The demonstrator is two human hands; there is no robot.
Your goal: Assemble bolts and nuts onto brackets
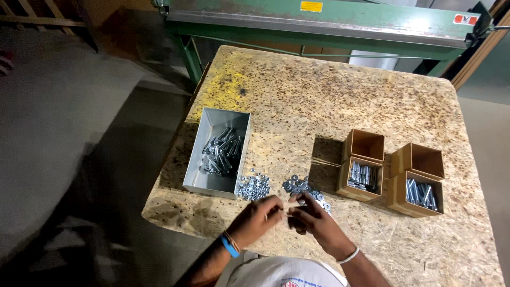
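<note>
The light is warm and quite dim, and it falls mostly on the desk (340, 95), which is the brightest part. The floor (64, 159) on the left lies in deep shadow. The small boxes (366, 165) throw dark shadows to the left. The hands (289, 218) are slightly blurred. The edges of the view curve a little, and the corners go dark.

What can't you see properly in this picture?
- Head view: whatever the left hand and right hand pinch between them is hidden by the fingers.
- The washers and nuts are too small to tell apart singly.
- The green machine is cut off by the top edge.
- The floor at left is dark and blurred.
</note>
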